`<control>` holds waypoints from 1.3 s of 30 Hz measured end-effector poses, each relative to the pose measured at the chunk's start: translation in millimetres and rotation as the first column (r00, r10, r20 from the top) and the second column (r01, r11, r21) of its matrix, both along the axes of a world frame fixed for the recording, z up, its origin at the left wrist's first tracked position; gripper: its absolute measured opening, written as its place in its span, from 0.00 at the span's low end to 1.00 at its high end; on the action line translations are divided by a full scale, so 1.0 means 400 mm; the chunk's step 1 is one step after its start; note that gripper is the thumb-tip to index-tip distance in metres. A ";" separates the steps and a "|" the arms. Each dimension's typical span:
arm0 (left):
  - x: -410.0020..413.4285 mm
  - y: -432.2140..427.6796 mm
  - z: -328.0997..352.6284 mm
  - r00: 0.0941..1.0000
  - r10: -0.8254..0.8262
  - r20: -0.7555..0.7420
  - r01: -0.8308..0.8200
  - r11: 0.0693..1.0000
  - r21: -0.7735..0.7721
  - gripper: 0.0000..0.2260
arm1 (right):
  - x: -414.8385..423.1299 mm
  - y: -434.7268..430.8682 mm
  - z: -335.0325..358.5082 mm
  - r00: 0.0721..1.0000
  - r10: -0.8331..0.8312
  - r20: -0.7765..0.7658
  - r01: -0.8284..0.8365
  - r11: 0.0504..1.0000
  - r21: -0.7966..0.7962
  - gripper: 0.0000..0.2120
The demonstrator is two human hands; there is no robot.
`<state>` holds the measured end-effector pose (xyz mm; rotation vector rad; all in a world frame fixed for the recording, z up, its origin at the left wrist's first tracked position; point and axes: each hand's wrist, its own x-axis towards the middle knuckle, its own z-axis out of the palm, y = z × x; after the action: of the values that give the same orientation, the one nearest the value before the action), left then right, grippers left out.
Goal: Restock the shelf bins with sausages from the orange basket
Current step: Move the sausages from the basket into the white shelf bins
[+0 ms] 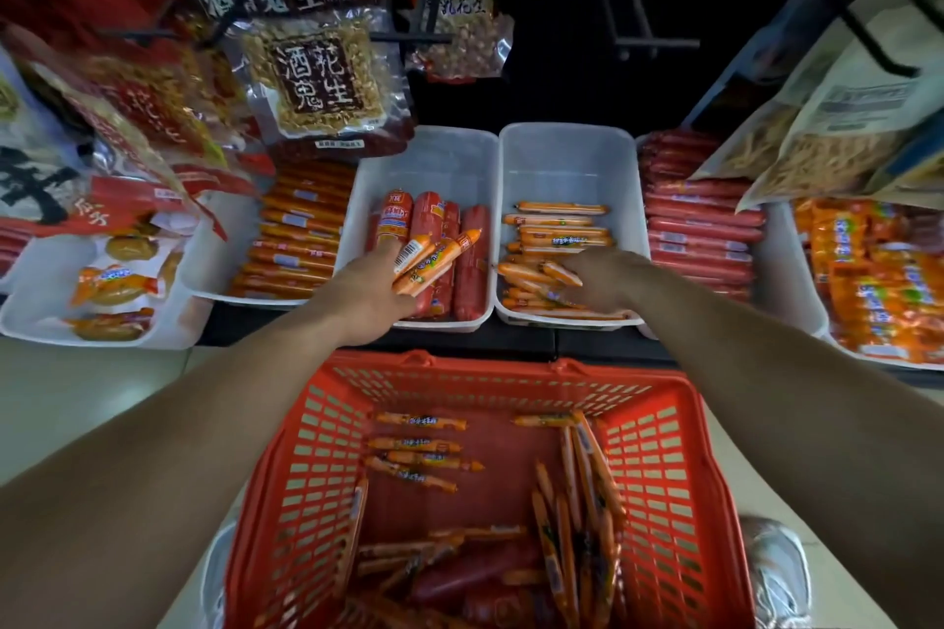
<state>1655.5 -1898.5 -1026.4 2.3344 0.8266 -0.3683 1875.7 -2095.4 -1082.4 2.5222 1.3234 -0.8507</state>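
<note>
Sausages [435, 254] jut from left hand's [370, 289] grasping grip; right hand's [600, 282] grip, inside bin [567, 132], unclear.

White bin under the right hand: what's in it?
Thin orange sausages lie crosswise in the white bin, filling its near half; the far floor shows bare. The right hand lies over the pile, hiding whatever is beneath it.

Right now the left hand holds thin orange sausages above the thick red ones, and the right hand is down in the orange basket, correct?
No: the head view shows the right hand in the white bin of thin orange sausages, not the orange basket. The rest holds.
</note>
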 end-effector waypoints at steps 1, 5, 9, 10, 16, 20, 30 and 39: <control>0.000 0.000 -0.001 1.000 -0.002 -0.006 0.002 1.000 0.001 0.25 | -0.001 -0.008 -0.001 1.000 -0.002 0.029 0.002 1.000 -0.025 0.21; 0.004 0.002 -0.006 1.000 -0.004 -0.014 0.004 1.000 -0.003 0.24 | 0.007 -0.009 -0.006 0.989 -0.024 0.144 0.036 0.996 -0.082 0.21; 0.015 0.001 -0.007 1.000 -0.008 -0.019 0.008 1.000 0.010 0.25 | 0.013 -0.001 -0.008 0.999 -0.022 0.028 0.024 0.997 -0.069 0.34; 0.018 0.000 -0.007 1.000 -0.015 -0.017 0.015 1.000 0.011 0.25 | 0.017 -0.003 -0.004 1.000 -0.020 0.005 0.020 0.998 -0.058 0.34; 0.045 -0.017 -0.011 0.999 -0.054 -0.004 0.054 0.998 0.024 0.26 | 0.056 -0.045 0.055 0.990 0.141 0.020 -0.138 0.986 -0.098 0.23; 0.103 -0.052 -0.021 0.994 -0.112 0.011 0.111 0.992 0.067 0.28 | 0.076 -0.120 0.069 0.974 0.213 0.080 -0.205 0.974 -0.100 0.20; 0.387 -0.186 -0.124 0.937 -0.349 -0.002 0.348 0.935 0.075 0.29 | 0.135 -0.296 -0.035 0.967 0.070 0.246 -0.112 0.981 0.160 0.33; 0.478 -0.179 -0.191 0.855 -0.516 -0.047 0.516 0.839 0.173 0.31 | 0.129 -0.340 -0.131 0.996 -0.091 0.016 0.076 0.906 0.417 0.33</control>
<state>1846.6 -1970.1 -1102.9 2.7121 0.2108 -0.5348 1927.5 -2231.3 -1134.9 2.9170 1.5335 -0.5799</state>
